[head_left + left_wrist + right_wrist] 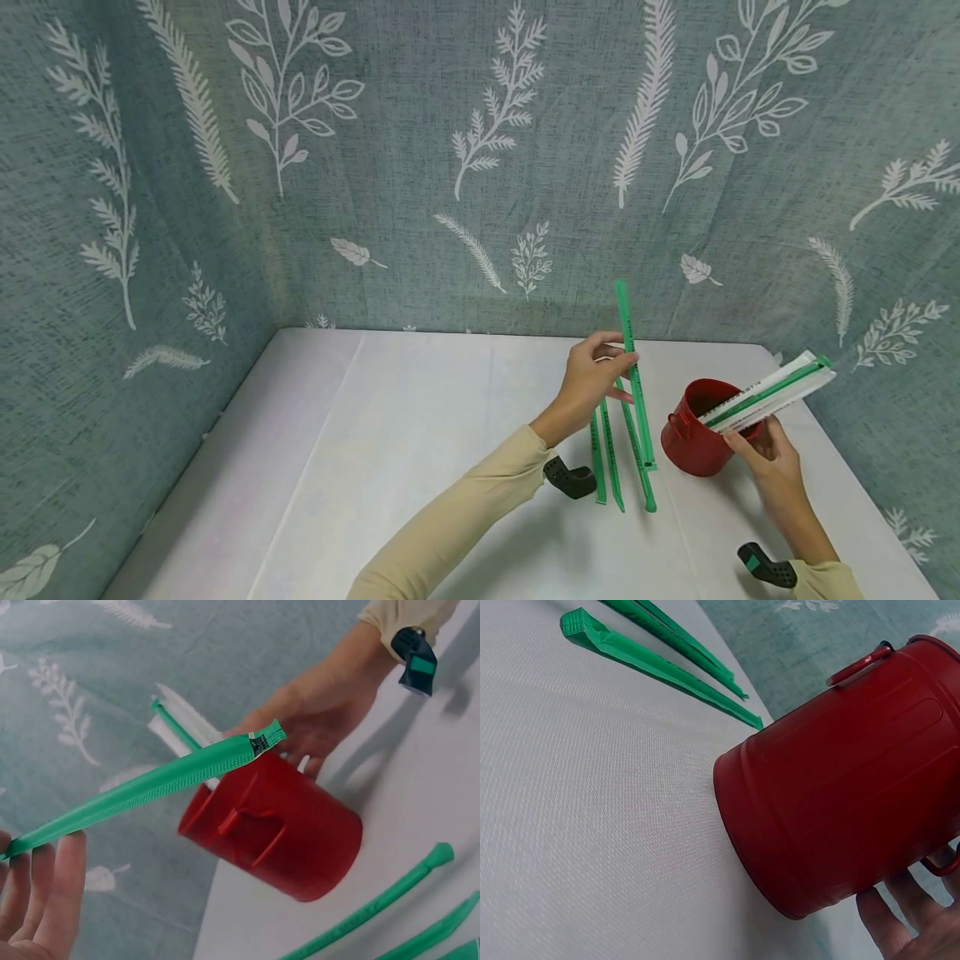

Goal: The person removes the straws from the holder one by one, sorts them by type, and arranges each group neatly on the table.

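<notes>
My left hand (587,382) pinches a long flat green-wrapped stick (639,408) between thumb and fingers, holding it raised above the table. Its crimped lower end (271,739) appears close to the red bucket in the left wrist view. The right hand (776,468) grips the side of the small red metal bucket (692,448) near its rim, the fingers partly hidden behind it. Several white and green wrapped sticks (772,393) lean out of the bucket towards the right. Below the left hand, 3 more green-wrapped sticks (612,462) lie side by side on the table.
A white cloth covers the table (390,433). Teal fabric with white leaf prints (405,150) hangs behind it and along both sides. The bucket stands near the table's right edge. A dark wrist device (570,478) sits by the left cuff.
</notes>
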Motion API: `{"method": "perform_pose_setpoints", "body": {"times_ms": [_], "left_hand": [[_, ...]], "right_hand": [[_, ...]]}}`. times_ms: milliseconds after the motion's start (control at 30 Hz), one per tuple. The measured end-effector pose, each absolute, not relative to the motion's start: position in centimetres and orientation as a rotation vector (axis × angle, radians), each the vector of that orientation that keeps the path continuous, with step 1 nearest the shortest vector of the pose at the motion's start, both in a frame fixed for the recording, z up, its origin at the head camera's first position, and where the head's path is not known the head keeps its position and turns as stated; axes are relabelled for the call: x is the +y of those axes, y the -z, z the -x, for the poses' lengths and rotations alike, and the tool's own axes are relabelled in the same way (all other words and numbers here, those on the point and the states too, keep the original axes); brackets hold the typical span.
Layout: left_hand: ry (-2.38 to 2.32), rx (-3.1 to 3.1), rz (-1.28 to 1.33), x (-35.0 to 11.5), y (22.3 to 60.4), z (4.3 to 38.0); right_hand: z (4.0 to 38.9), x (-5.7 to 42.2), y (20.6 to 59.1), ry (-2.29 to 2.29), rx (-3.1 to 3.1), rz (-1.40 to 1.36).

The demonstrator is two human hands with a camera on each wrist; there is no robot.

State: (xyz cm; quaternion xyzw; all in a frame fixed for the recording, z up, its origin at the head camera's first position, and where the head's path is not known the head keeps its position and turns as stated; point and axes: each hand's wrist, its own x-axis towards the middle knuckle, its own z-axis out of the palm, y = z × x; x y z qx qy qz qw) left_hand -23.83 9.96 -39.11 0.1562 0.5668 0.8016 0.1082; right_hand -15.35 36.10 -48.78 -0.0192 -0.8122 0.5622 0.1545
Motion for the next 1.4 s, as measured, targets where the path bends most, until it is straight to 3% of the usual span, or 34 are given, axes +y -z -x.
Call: {"method": "perform_pose_setpoints", "body": {"times_ms": [1400], "left_hand": [[-2.208,1.769,-0.271,7.6,41.7,24.0]], "right_hand": [[15.5,36.1,49.0,-1.599,-2.349,0.116]]}}
